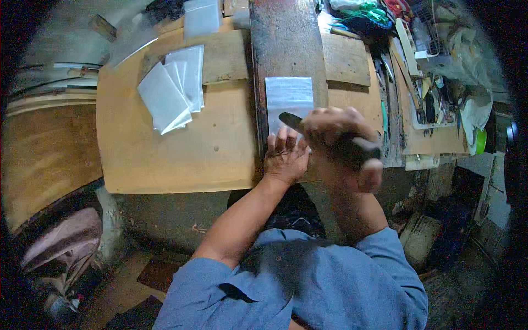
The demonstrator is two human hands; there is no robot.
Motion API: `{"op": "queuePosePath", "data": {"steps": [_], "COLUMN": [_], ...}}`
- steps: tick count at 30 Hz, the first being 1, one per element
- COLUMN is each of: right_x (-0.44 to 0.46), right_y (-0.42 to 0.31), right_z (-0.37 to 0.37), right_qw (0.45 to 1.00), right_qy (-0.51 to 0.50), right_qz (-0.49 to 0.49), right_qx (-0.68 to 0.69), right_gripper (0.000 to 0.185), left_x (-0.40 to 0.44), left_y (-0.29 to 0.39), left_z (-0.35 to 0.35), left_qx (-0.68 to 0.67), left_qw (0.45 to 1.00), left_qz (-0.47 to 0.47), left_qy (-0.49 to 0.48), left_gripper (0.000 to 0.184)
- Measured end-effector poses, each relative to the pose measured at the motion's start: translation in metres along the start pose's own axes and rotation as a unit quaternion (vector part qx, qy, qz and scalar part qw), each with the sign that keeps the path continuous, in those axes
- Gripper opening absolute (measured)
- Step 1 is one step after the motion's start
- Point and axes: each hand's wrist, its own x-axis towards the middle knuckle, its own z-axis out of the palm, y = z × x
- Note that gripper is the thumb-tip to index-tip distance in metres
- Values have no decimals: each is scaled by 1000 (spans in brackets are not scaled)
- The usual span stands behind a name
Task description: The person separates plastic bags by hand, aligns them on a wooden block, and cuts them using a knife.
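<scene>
A clear plastic bag or sheet (289, 96) lies flat on a long dark wooden board (283, 38). My left hand (287, 160) rests on the lower end of the sheet, fingers stretched out, holding nothing. Just above and to the right, my right hand (340, 129) is closed around a dark, bar-like tool (290, 119). Motion blurs this hand, so the tool's kind cannot be made out. Its narrow, rounded end points left, over the lower part of the sheet. Whether it touches the sheet does not show.
Several similar clear sheets (168, 93) lie fanned out on the light wooden tabletop (176, 159) at left. Another plastic stack (201, 17) sits at the back. Flat planks (346, 60) flank the dark board. Tools and a white tray (434, 122) crowd the right side.
</scene>
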Motion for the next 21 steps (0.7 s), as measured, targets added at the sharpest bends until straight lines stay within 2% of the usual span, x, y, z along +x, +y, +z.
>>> {"op": "queuePosePath", "data": {"steps": [1,3,4,6,8,9,12,15,16,17,18,19,21], "right_x": [-1,1,1,6,2,-1,0,1,1,1,0,-3,0], "right_y": [-4,4,3,0,-8,-9,-4,-3,-9,-17,-21,-11,-16], "right_z": [2,-21,-24,-20,-9,-9,-32,-26,-25,-25,-27,-37,-40], "right_qw": [999,992,992,995,994,997,991,997,997,999,998,994,994], "right_qy": [-9,-78,-77,-21,30,17,-19,67,66,21,-24,-2,21], "right_qz": [15,52,50,55,38,9,23,-8,-10,-5,0,12,17], "right_qx": [-38,-88,-90,-85,-97,-75,-131,-45,-44,-50,-56,-107,-104], "right_gripper": [68,70,70,75,76,74,70,68,68,67,67,68,68], "left_x": [5,3,5,1,1,1,1,4,7,7,7,7,8], "left_y": [0,-2,-2,-2,-1,-2,0,-1,-1,-1,-1,-1,1], "left_z": [-6,-8,-8,-1,4,3,4,2,0,-2,-2,-1,-1], "left_qx": [-42,-21,1,-20,18,19,28,12,12,12,12,23,32], "left_qw": [999,1000,1000,1000,1000,1000,999,1000,999,999,999,999,999], "left_qz": [-12,-7,-3,10,-1,-3,8,9,11,12,11,11,13], "left_qy": [-32,-10,17,13,-5,-7,25,18,30,39,38,34,32], "left_gripper": [44,44,43,44,46,46,50,54,43,32,32,35,39]}}
